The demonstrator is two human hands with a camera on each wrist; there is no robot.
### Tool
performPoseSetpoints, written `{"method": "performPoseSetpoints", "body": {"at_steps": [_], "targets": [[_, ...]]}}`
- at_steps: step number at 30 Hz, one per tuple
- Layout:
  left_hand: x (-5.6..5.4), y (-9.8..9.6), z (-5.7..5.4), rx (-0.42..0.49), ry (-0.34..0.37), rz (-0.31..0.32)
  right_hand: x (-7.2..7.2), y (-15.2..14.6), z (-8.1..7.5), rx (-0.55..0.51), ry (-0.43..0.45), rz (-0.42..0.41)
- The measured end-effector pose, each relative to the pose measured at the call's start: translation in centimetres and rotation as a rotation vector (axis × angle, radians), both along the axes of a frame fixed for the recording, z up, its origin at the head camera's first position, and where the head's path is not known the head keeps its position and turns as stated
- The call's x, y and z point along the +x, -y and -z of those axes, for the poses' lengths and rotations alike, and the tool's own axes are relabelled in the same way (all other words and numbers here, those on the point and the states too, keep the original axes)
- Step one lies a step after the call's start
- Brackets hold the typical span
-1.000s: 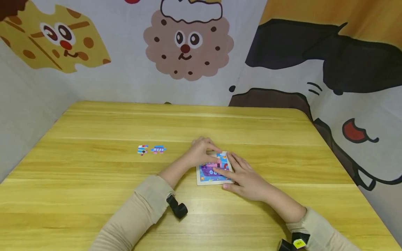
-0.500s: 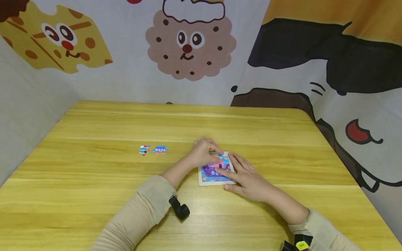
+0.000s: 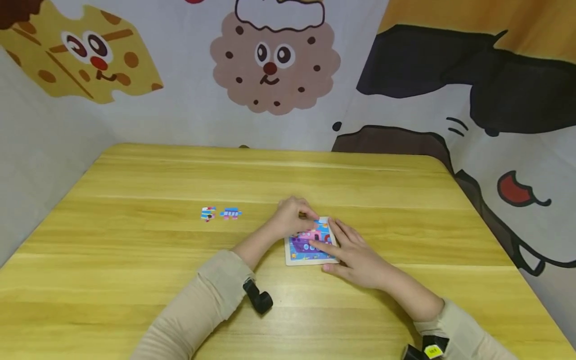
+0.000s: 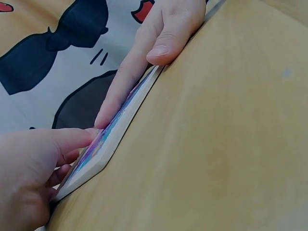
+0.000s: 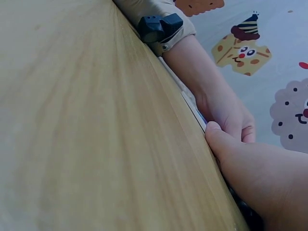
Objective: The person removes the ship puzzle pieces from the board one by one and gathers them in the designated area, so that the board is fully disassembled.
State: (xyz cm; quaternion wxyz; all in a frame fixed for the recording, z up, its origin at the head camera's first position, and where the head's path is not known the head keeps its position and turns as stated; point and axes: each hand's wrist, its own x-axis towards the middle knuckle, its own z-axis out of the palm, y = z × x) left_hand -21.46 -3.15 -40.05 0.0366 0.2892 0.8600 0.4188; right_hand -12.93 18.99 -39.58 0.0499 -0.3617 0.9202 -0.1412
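Observation:
A small square jigsaw puzzle (image 3: 307,256) with a pale frame lies on the table, its picture showing a pink and purple ship on blue. Over its upper part, my left hand (image 3: 290,218) pinches a puzzle piece between thumb and index finger; the hand hides most of that piece. My right hand (image 3: 355,257) rests along the right edge with fingers spread, one fingertip on the picture and the thumb by the lower right corner. In the left wrist view, the left thumb (image 4: 77,138) lies on the picture close to the right index finger (image 4: 118,89).
Two loose puzzle pieces lie left of the board: a striped one (image 3: 208,214) and a blue and purple one (image 3: 231,213). The wooden table (image 3: 135,290) reaches back to a wall cloth (image 3: 180,120) printed with cartoon food.
The left thumb has shifted slightly up the board, closer to the index fingertip. The right hand stays in place on the puzzle, and the loose pieces still lie on the table.

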Motion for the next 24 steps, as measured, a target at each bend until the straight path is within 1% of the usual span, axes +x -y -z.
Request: {"method": "performPoseSetpoints", "body": {"at_steps": [6, 11, 17, 24], "targets": [[-0.01, -0.08, -0.01, 0.045, 0.025, 0.014, -0.08, -0.13, 0.14, 0.003, -0.004, -0.003], [-0.16, -0.18, 0.06, 0.037, 0.018, 0.011, -0.08, -0.17, 0.15, 0.003, 0.000, 0.000], [-0.13, -0.24, 0.03, 0.002, -0.046, 0.005, -0.11, -0.20, 0.23, 0.005, -0.004, 0.003], [-0.04, -0.29, -0.09, -0.033, -0.120, 0.013, -0.15, -0.16, 0.34, -0.004, -0.024, -0.008]]}}
